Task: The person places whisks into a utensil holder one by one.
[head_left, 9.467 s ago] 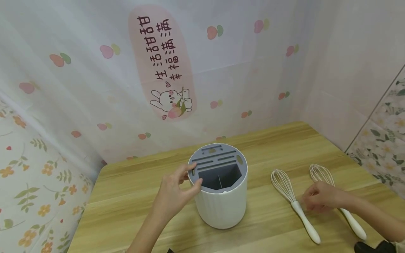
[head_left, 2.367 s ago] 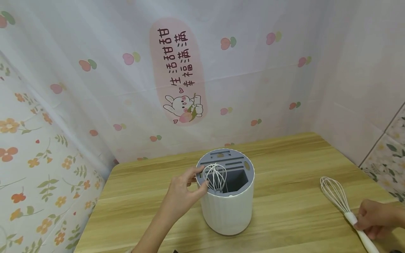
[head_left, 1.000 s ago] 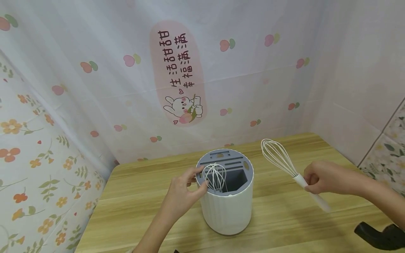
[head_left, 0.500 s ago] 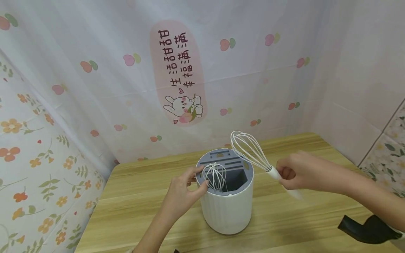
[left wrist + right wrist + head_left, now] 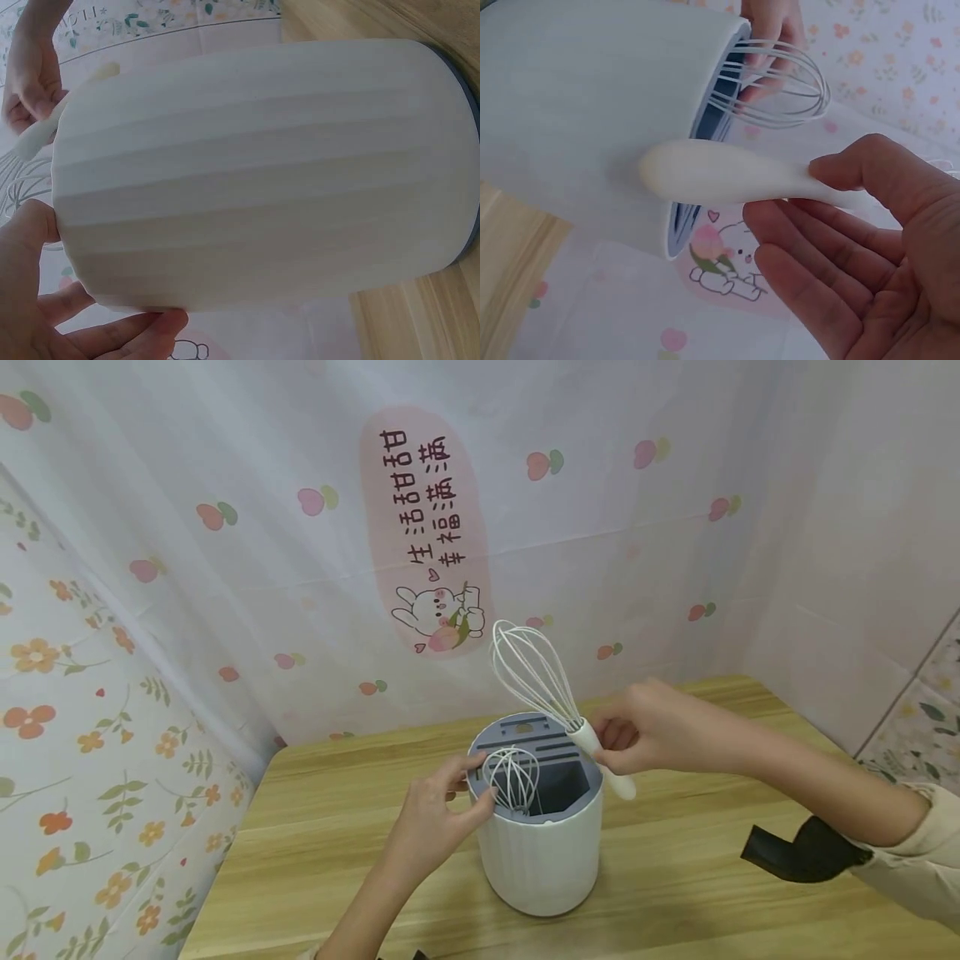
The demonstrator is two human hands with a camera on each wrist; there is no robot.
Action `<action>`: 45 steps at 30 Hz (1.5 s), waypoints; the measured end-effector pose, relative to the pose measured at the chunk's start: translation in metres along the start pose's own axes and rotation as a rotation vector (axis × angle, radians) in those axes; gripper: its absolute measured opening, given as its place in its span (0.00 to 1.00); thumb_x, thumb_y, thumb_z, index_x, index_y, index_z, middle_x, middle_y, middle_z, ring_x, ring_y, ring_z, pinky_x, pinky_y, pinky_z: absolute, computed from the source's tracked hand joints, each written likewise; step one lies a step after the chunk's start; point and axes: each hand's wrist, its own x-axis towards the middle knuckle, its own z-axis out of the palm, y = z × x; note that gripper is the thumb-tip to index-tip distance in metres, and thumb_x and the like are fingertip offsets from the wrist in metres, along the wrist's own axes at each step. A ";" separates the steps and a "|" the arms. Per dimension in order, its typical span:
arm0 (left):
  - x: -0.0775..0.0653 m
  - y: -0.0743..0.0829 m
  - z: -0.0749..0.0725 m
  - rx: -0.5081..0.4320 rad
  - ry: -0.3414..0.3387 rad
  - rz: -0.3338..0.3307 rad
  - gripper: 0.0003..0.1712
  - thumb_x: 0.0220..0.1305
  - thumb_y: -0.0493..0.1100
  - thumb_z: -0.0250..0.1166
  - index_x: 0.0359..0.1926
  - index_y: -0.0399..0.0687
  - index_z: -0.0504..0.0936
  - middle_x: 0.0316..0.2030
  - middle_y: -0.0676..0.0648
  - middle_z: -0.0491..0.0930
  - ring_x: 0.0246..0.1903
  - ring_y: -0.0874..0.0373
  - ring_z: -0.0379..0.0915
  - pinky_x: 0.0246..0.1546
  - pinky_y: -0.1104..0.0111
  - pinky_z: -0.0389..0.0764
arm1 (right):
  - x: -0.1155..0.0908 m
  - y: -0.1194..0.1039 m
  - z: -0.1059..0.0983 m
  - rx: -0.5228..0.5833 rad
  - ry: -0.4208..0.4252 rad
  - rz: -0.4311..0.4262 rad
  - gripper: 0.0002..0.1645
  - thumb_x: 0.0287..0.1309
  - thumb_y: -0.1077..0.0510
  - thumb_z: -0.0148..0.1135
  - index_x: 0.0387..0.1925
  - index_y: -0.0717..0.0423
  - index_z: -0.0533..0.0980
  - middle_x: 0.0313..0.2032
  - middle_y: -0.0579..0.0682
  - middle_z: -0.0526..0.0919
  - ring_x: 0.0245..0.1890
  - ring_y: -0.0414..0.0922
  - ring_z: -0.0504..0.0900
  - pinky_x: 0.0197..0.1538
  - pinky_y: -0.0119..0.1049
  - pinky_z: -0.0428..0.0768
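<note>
A white ribbed utensil holder (image 5: 540, 870) with a grey slotted insert (image 5: 525, 737) stands upright on the table. One whisk stands in the insert's large front opening, handle down, its wire loops (image 5: 516, 795) above the rim. My left hand (image 5: 441, 806) grips the holder's left rim with thumb and fingers. Over the rim's right side, my right hand (image 5: 654, 727) pinches a second white whisk by its handle (image 5: 587, 740). That whisk tilts, with wires up to the left and handle end down to the right. In the right wrist view the handle end (image 5: 705, 171) appears in front of the holder.
The wooden table (image 5: 337, 843) runs back to a printed curtain (image 5: 600, 552). Flowered cloth (image 5: 90, 793) hangs at the left. A black strap-like piece (image 5: 806, 852) hangs below the right forearm.
Two whisks lay on the table at first; one now stands in the holder. My right hand has lifted the other and carried it left to the holder. My left hand stays at the rim.
</note>
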 end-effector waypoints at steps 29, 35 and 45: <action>0.003 0.000 0.001 -0.006 -0.014 0.022 0.20 0.55 0.44 0.63 0.51 0.50 0.78 0.42 0.53 0.81 0.34 0.63 0.76 0.39 0.60 0.77 | 0.040 0.025 0.013 0.204 -0.248 0.006 0.04 0.48 0.64 0.65 0.26 0.56 0.76 0.26 0.42 0.82 0.29 0.37 0.82 0.34 0.32 0.80; 0.002 0.000 0.000 0.015 0.006 0.036 0.20 0.54 0.43 0.63 0.51 0.50 0.78 0.41 0.54 0.81 0.33 0.65 0.76 0.38 0.64 0.77 | 0.046 0.026 0.015 0.218 -0.306 -0.017 0.04 0.48 0.63 0.66 0.28 0.55 0.78 0.26 0.41 0.82 0.30 0.37 0.82 0.35 0.31 0.80; 0.002 0.001 -0.001 -0.004 -0.009 0.023 0.21 0.55 0.43 0.62 0.52 0.49 0.77 0.40 0.53 0.81 0.34 0.64 0.77 0.39 0.62 0.77 | 0.053 0.016 0.019 0.086 -0.412 -0.007 0.10 0.44 0.67 0.68 0.31 0.53 0.78 0.26 0.38 0.80 0.27 0.34 0.80 0.33 0.28 0.79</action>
